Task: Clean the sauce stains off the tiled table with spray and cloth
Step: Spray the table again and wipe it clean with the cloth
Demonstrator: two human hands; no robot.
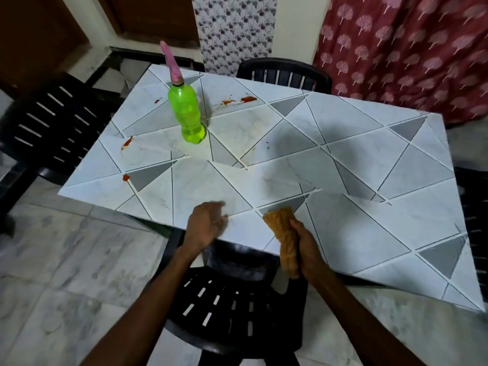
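Observation:
A tiled table [343,165] with grey and white triangles carries several red sauce stains: one at the far middle [248,99], one at the left [128,141], one near the left edge [126,177]. A green spray bottle [187,112] with a pink nozzle stands upright on the far left part. My right hand [306,247] grips a bunched orange cloth [284,233] at the table's near edge. My left hand [206,223] rests on the near edge beside it, fingers blurred and holding nothing.
A black slatted chair [227,302] stands under me at the near edge. Another black chair [52,117] is at the left, one [284,72] at the far side. Red patterned curtain [409,48] hangs at the back right. The floor is marble.

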